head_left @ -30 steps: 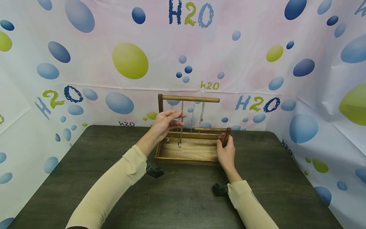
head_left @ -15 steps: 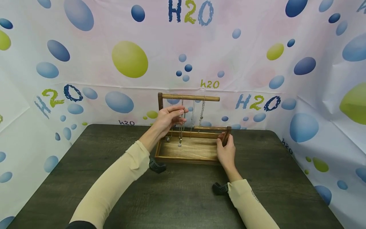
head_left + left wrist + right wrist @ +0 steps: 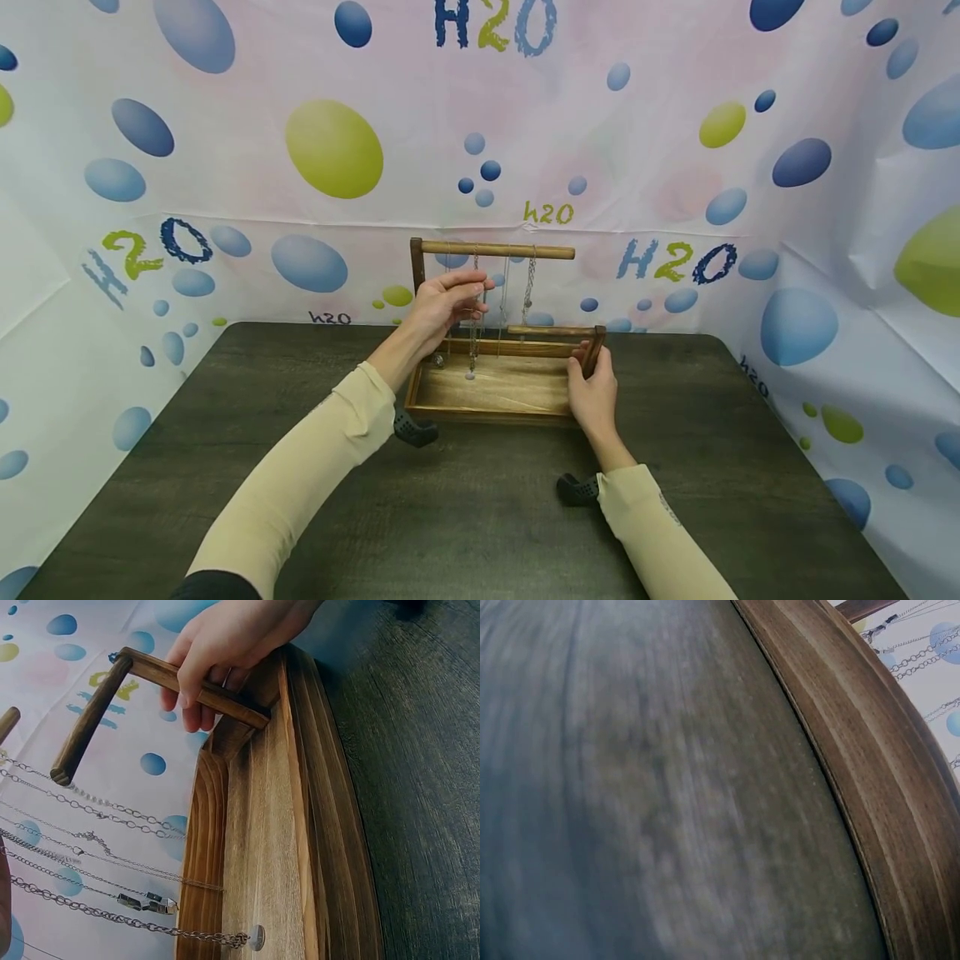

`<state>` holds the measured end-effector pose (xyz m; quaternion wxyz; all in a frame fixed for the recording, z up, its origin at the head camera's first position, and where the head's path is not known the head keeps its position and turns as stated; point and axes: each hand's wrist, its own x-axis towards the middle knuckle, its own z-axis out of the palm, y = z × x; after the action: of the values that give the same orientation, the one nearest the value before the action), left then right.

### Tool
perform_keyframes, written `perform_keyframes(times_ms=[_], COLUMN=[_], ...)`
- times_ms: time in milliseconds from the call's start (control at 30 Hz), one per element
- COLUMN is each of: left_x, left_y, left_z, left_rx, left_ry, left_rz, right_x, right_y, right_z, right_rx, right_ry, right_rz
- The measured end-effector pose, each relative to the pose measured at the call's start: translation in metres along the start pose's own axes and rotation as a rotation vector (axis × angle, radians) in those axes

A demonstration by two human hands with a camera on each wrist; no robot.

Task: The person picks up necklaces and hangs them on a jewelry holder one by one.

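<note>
Bubble-printed backdrop sheeting (image 3: 225,150) walls in the dark bench (image 3: 480,517) we work at, and on it, under our fingers, stands the wooden jewellery stand (image 3: 491,392), a tray with a tall top bar (image 3: 498,250) and a short lower bar (image 3: 551,331). Our right hand (image 3: 594,392) grips the short post at the stand's right end, fingers curled round it where the lower bar meets it, steadying the whole piece. Our left hand (image 3: 442,308) is raised in front of the top bar, fingers and thumb pinching one necklace chain (image 3: 474,333) that hangs from the bar with its pendant just above the tray floor. We judge the chain is not yet off the bar. Just right of our left fingers hang other chains (image 3: 529,287), close enough to tangle.
</note>
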<state>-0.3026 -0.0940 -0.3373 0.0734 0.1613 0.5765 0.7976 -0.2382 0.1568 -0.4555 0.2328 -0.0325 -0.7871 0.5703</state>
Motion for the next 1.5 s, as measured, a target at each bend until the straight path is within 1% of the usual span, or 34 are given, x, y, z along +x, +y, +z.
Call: perform_keyframes(times_ms=[167,400,533,933,1200,1500], left_x=[0.002,0.007,0.009,0.013,0.016,0.021], left_y=[0.001,0.002,0.001,-0.001,-0.002,-0.003], left_z=[0.002,0.008,0.012,0.02,0.026,0.034], left_rx=[0.019,0.057,0.061,0.054,0.107,0.155], left_ry=[-0.01,-0.011,-0.028,-0.053,-0.088,-0.117], left_rz=[-0.005,0.007,0.018,0.022,0.047,0.065], right_x=[0.001,0.0,0.0,-0.001,-0.001,0.001], right_y=[0.0,-0.002,-0.002,0.001,0.0,0.0], right_z=[0.0,-0.001,-0.001,0.0,0.0,0.0], right_rx=[0.001,0.01,0.006,-0.002,0.012,0.001], right_ry=[-0.006,-0.009,-0.006,0.0,-0.004,0.008], right_rz=[-0.002,-0.006,-0.002,-0.01,-0.008,-0.007])
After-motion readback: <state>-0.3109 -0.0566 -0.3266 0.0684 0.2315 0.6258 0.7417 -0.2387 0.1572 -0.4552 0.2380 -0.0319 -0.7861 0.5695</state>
